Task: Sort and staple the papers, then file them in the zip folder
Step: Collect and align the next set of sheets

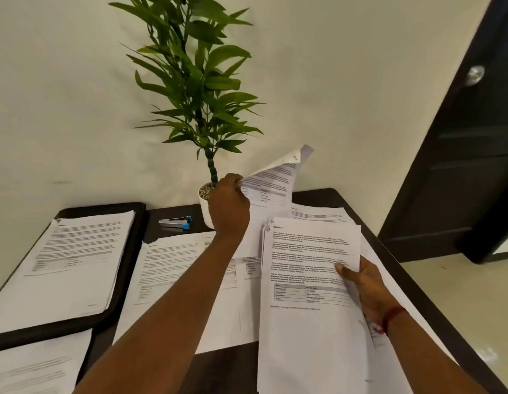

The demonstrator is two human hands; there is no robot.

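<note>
My left hand (229, 204) pinches a stapled set (275, 177) and lifts it, probably to check its pages. My right hand (366, 282) grips the stack (309, 294) steady. The zip folder (140, 220) lies open at the left of the bench (167, 212).

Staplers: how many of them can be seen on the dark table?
1. The silver and blue stapler lies at the back of the dark table, between the black zip folder and the white plant pot. Loose papers could hide another.
</note>
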